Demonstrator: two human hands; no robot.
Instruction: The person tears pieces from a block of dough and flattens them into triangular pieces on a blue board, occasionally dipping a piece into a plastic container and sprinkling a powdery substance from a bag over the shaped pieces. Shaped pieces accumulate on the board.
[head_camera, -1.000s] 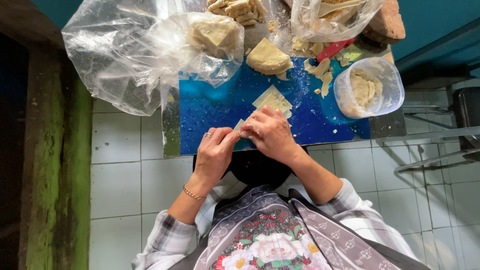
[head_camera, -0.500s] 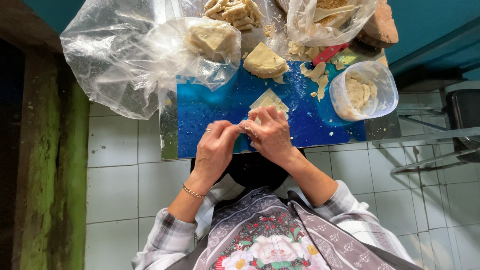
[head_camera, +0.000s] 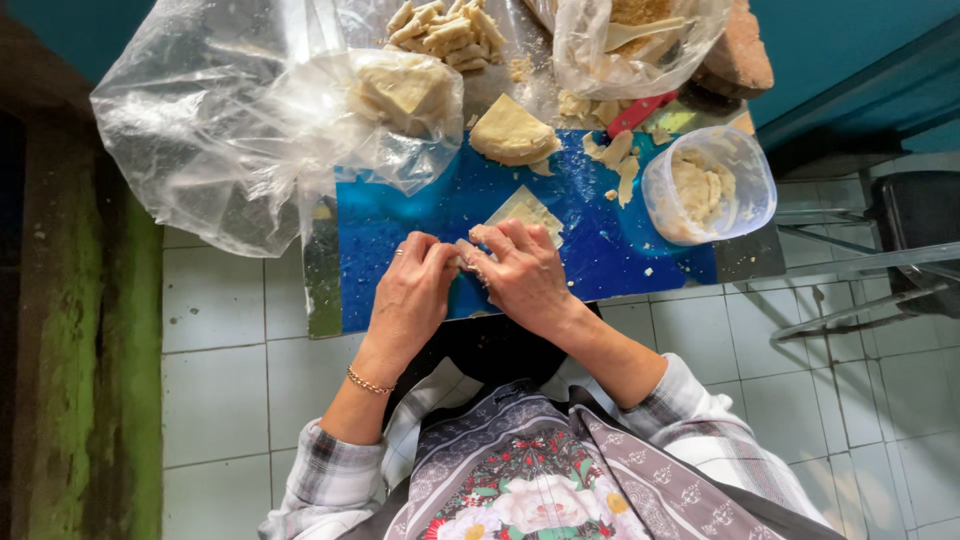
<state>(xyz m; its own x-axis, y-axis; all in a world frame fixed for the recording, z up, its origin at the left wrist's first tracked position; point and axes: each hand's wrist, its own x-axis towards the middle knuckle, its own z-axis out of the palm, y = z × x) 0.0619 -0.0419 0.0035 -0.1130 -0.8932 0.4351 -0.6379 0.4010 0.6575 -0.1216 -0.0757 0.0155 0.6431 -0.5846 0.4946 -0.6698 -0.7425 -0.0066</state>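
Over the near edge of a blue board (head_camera: 620, 250), my left hand (head_camera: 413, 298) and my right hand (head_camera: 520, 276) meet, fingertips pinched together on a small pale piece of dough (head_camera: 465, 252). Most of that piece is hidden by my fingers. A flat square dough sheet (head_camera: 527, 212) lies on the board just beyond my right hand. Farther back sits a rounded wedge of dough (head_camera: 510, 133).
A large clear plastic bag (head_camera: 240, 130) holding a dough block (head_camera: 400, 90) spreads at the left. A clear tub (head_camera: 712, 185) with filling stands at the right. Folded pieces (head_camera: 447, 28), another bag (head_camera: 640, 40) and a red-handled tool (head_camera: 640, 113) lie behind. Tiled floor below.
Both hands have stayed together at the board's near edge, working the small dough piece; the fingers have shifted slightly around it. The view has shifted slightly.
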